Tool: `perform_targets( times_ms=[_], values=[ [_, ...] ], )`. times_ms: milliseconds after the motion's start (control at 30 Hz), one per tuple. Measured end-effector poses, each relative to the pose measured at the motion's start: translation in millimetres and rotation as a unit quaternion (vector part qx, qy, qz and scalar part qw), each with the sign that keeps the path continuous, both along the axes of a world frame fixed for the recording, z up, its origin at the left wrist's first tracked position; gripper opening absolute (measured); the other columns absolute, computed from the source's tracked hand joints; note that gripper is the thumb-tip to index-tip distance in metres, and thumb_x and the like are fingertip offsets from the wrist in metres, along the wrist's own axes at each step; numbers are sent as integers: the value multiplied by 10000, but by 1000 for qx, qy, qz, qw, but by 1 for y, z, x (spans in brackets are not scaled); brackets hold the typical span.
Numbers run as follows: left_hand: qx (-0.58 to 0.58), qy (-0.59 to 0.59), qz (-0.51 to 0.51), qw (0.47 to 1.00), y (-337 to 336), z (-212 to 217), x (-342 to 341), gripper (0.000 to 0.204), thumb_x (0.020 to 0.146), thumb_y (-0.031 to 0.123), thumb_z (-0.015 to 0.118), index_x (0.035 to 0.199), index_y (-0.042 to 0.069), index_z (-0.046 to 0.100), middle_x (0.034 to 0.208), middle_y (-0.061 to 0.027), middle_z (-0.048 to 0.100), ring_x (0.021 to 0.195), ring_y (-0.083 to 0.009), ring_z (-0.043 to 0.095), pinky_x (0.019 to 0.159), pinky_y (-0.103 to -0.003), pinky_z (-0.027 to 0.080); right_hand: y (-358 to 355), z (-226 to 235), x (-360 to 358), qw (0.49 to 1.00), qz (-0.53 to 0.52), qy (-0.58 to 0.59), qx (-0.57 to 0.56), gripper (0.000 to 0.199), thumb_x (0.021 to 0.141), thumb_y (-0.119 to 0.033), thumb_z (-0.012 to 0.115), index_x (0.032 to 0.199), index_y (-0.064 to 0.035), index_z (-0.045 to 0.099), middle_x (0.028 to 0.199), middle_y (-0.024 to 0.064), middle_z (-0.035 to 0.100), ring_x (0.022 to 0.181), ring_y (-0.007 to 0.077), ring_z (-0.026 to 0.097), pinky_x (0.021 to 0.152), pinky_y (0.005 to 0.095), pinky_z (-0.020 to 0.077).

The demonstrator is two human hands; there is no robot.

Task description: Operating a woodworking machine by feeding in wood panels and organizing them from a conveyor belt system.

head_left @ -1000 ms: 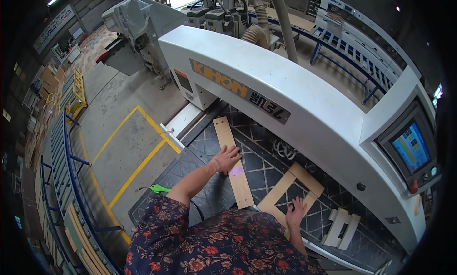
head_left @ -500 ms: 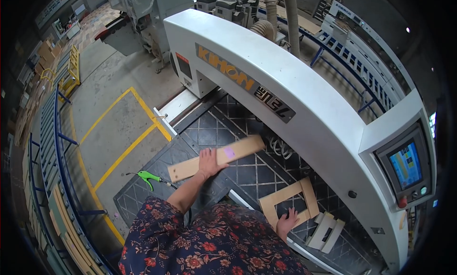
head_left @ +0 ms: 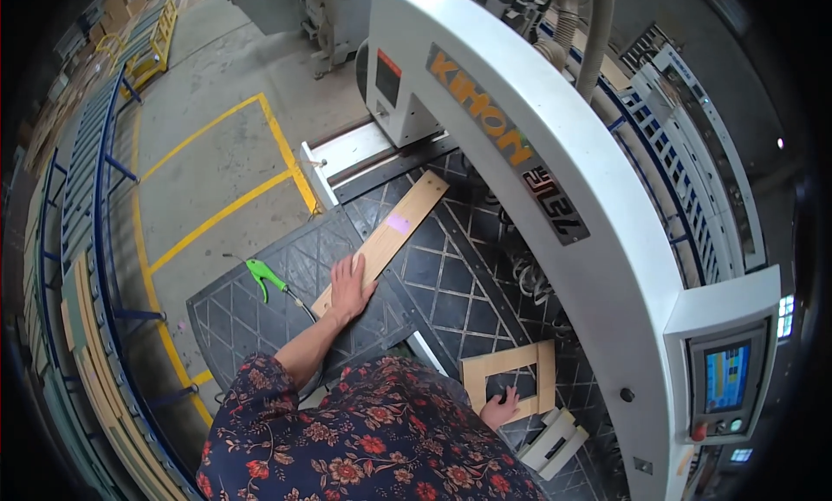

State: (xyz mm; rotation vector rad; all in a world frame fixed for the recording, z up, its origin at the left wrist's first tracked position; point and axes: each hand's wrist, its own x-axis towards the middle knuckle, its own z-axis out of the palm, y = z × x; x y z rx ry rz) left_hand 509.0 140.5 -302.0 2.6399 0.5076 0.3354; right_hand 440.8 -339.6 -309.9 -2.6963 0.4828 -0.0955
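Note:
A long light-wood board (head_left: 380,250) with a pink paper label (head_left: 398,223) lies slantwise on the black ribbed table. My left hand (head_left: 348,289) rests on the board's near end, its fingers laid over the top face. At the lower right, a rectangular wooden frame (head_left: 545,375) lies on the same table. My right hand (head_left: 500,407) is at the frame's near rail, thumb and fingers apart, reaching over the opening. Beside it sits a smaller pale slotted wood piece (head_left: 555,443). Left of my left hand lies a green air blow gun (head_left: 264,276) with a dark hose.
A white machine beam (head_left: 598,172) arches over the table, with a control screen (head_left: 726,378) at right. Coiled hoses (head_left: 530,280) hang under the beam. Yellow floor lines (head_left: 217,217) and a roller conveyor (head_left: 91,146) are at left, with stacked boards (head_left: 95,371) nearby.
The board has swung counterclockwise under my left hand, its far end now pointing further away from me. The whole view has also turned. My right hand stays at the wooden frame.

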Motion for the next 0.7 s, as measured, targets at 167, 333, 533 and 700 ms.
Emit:
perform_targets(
  times_ms=[167, 333, 533, 700],
  values=[
    [1, -18, -64, 998, 22, 4, 63, 689, 829, 398, 684, 1408, 107, 450, 1428, -184, 409, 1331, -354, 370, 1147, -507, 213, -6, -2, 6, 1000, 7, 22, -8, 444, 801, -72, 557, 1244, -52, 587, 1401, 165, 522, 1361, 394, 384, 1133, 608, 148],
    [19, -7, -91, 996, 34, -3, 125, 692, 832, 436, 668, 1415, 133, 451, 1432, -164, 415, 1336, -332, 369, 1148, -509, 207, -7, -3, 8, 998, 7, 36, 52, 428, 808, -90, 564, 1232, -44, 596, 1402, 175, 521, 1356, 387, 392, 1132, 569, 177],
    [12, -3, -67, 998, 5, -7, 171, 703, 835, 452, 662, 1433, 157, 439, 1429, -150, 421, 1302, -311, 397, 1147, -471, 207, -3, -2, 13, 998, -2, 6, 55, 386, 779, -74, 563, 1123, 89, 628, 1305, 281, 558, 1214, 425, 525, 1049, 411, 403],
    [9, -1, -49, 999, -4, -5, 188, 695, 831, 442, 662, 1434, 175, 443, 1415, -131, 421, 1315, -307, 368, 1142, -505, 188, -12, 0, 17, 994, -13, 64, 83, 404, 787, -75, 602, 1155, 91, 618, 1316, 264, 562, 1243, 382, 525, 1070, 386, 387]
  ],
)
